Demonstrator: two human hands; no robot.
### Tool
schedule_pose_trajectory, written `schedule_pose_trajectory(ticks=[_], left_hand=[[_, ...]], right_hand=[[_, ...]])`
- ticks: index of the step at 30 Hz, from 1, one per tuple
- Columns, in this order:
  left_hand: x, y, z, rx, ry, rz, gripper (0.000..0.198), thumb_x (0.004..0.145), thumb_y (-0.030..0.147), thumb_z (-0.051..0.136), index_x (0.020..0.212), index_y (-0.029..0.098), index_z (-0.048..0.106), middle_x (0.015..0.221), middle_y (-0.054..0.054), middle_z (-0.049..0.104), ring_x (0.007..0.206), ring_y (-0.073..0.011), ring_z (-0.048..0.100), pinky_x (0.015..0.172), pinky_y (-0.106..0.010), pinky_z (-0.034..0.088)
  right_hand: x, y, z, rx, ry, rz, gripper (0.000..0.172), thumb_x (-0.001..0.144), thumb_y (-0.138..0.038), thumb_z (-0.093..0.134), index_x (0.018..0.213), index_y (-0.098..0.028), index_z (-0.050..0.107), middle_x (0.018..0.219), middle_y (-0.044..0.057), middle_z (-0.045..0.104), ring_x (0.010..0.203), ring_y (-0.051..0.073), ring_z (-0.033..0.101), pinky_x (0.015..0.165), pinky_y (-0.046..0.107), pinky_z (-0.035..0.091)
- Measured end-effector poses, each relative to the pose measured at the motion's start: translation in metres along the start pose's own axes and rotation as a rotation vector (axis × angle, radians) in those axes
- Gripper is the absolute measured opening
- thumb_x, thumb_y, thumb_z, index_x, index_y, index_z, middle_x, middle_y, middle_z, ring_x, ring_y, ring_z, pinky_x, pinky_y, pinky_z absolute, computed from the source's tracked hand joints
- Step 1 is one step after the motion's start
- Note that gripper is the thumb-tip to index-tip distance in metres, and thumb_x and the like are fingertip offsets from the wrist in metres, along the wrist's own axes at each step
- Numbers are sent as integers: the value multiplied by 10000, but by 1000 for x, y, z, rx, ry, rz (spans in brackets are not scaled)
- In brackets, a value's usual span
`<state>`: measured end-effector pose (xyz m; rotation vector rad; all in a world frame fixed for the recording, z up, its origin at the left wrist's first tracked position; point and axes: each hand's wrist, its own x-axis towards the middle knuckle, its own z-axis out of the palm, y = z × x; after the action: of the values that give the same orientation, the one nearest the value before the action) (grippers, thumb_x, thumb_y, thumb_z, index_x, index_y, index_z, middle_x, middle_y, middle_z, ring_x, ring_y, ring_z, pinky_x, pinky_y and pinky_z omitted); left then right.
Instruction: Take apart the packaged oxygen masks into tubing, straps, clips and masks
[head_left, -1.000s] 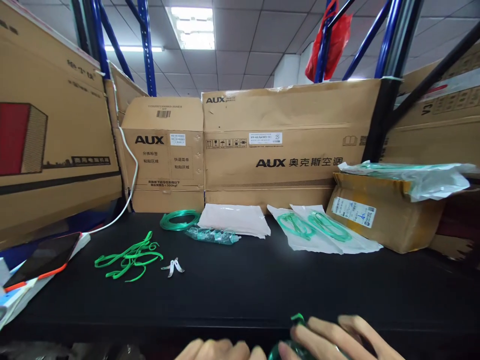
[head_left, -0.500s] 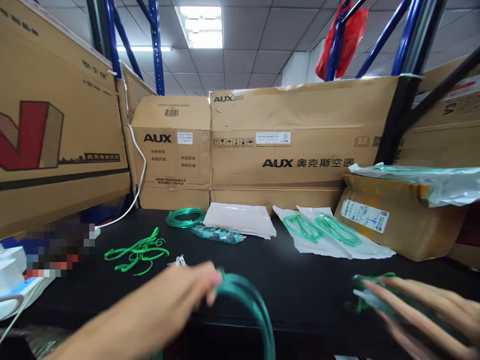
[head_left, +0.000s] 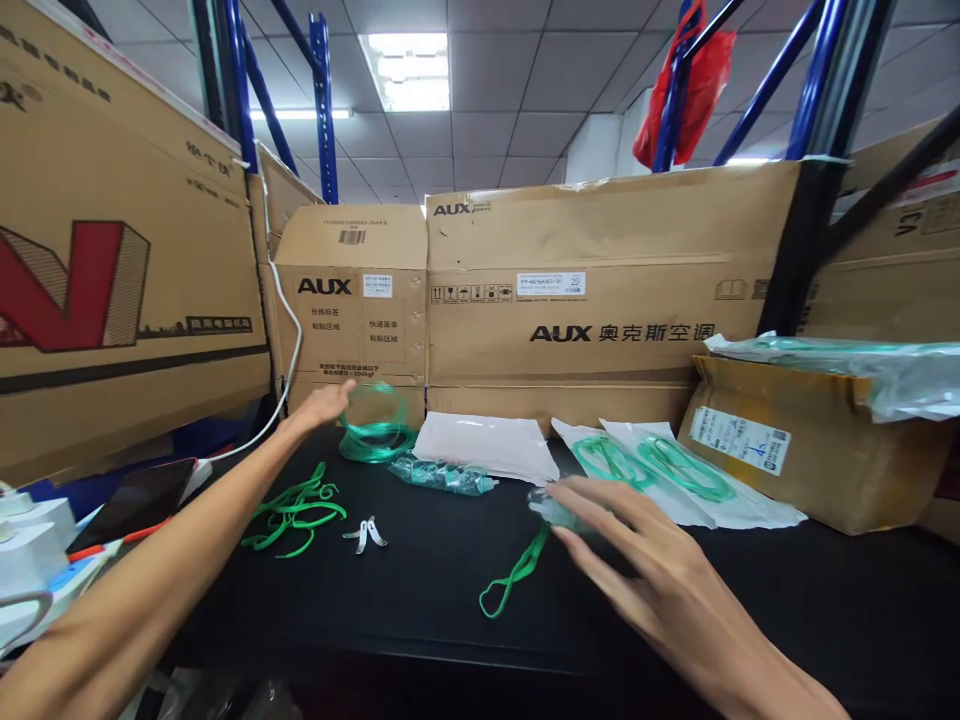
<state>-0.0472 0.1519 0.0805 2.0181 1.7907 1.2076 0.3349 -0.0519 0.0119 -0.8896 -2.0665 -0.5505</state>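
At the back left, my left hand is closed on a coil of thin green tubing, its loop tilted up. Beneath that loop, another coil of green tubing lies flat on the table. Over the middle right of the table, my right hand curls its fingers around a clear plastic mask, mostly hidden by the hand. A green elastic strap trails from the mask toward the front. Small metal strips and a tangle of green straps lie between my arms.
Behind are a stack of white pouches, a clear bagged row of small parts and packs of green tubing. An open cardboard box stands right. A phone and power strip lie left. Large cartons wall the back.
My left hand has carried the tubing coil from the front middle to the back left, above the other coil. My right hand has moved left with the mask. The view has shifted slightly.
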Motion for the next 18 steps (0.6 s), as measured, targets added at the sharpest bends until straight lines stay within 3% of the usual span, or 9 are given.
schedule_pose_trajectory(ticks=[4,8,10,12,14,16,18], left_hand=[[-14,2,9,169,-49,-64,342,998,348,657,1285,165,625,1298,-104,643,1109,-271,665,927,-476,576],[-49,34,14,226,-94,71,334,998,390,639,1240,160,661,1305,-117,659,1196,-299,626,1039,-531,484],[-82,56,22,195,-158,183,319,1023,429,567,1173,190,717,1237,-106,719,1192,-305,633,1065,-464,448],[-122,75,35,134,-234,285,344,1052,459,478,1142,251,736,1203,-44,749,1139,-253,664,1010,-357,471],[-159,89,50,79,-311,340,327,1031,501,500,1152,305,732,1164,-1,762,1079,-234,685,948,-318,492],[-183,98,65,-9,-414,312,316,1015,517,517,1198,340,704,1135,13,759,1086,-240,671,953,-332,479],[-191,103,79,-58,-515,303,296,1009,493,524,1222,356,679,1105,12,751,1126,-251,641,979,-356,459]], right_hand=[[35,5,13,187,-29,217,261,987,-348,627,1218,-262,712,1114,77,766,1056,297,675,936,515,565],[50,6,36,377,-69,470,279,951,-414,657,1165,-254,739,1064,69,782,934,275,717,907,472,580],[40,-1,46,428,-85,491,285,978,-416,612,1174,-240,722,1114,73,782,921,257,737,880,427,601],[21,-10,52,488,-99,500,270,998,-382,579,1195,-243,701,1195,69,766,1050,252,730,942,392,590],[-3,-17,52,594,-112,543,246,1007,-354,564,1197,-259,688,1248,69,747,1143,245,709,983,365,576],[-22,-21,50,679,-115,598,240,1005,-354,565,1194,-269,687,1291,78,725,1201,254,686,1028,375,556],[-34,-21,46,714,-121,648,255,1009,-380,562,1205,-274,683,1316,82,708,1235,265,667,1072,396,531]])
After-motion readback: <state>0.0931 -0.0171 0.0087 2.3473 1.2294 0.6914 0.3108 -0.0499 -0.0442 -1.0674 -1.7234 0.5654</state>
